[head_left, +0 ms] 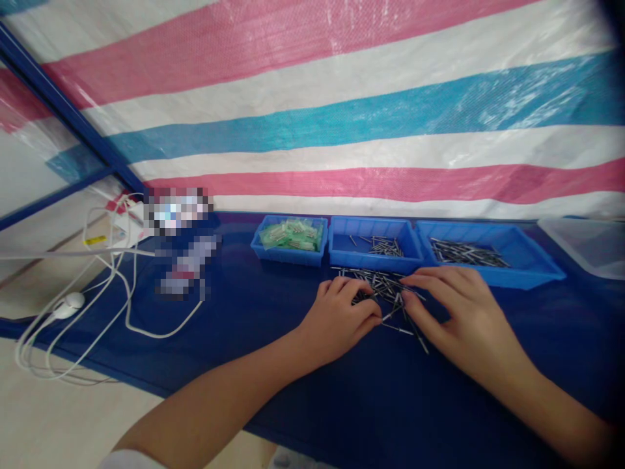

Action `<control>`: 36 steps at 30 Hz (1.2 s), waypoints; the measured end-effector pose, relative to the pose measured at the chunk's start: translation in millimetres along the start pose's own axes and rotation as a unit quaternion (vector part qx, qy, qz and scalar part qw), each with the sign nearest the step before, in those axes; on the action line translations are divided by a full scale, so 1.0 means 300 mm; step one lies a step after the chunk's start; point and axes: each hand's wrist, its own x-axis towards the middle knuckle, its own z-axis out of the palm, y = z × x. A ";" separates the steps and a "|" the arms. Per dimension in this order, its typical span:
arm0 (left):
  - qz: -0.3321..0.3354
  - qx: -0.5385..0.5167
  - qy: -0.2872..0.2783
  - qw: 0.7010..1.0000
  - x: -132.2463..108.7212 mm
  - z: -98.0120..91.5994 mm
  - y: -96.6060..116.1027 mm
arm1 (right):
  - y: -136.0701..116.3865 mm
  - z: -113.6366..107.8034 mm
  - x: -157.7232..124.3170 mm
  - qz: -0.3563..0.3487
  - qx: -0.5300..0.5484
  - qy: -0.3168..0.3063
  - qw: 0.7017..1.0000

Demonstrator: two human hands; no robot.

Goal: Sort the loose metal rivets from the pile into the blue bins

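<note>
A heap of thin metal pins [385,286] lies loose on the blue table [273,339]. My left hand [342,316] rests on the heap's left side with its fingers curled over some pins. My right hand [454,306] lies flatter on the right side, fingertips touching the pins. Behind the heap stand three blue trays: the left tray [290,240] holds green parts, the middle tray [374,244] holds a few pins, the right tray [488,257] holds many pins.
White cables [102,306] and a white plug lie at the table's left end beside blurred objects. A clear plastic box [586,244] sits at the far right. A striped tarpaulin [342,117] hangs behind the table.
</note>
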 end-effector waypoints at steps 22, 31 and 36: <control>-0.031 0.015 -0.057 0.998 -0.122 -0.062 -0.052 | -0.066 0.062 -0.057 -0.031 0.061 -0.187 0.980; -0.030 0.030 -0.020 0.999 -0.029 0.014 -0.007 | -0.069 0.073 -0.018 -0.018 0.077 -0.160 0.984; -0.034 0.006 0.011 0.999 -0.019 0.033 0.001 | -0.068 0.070 0.024 -0.030 0.065 -0.150 0.986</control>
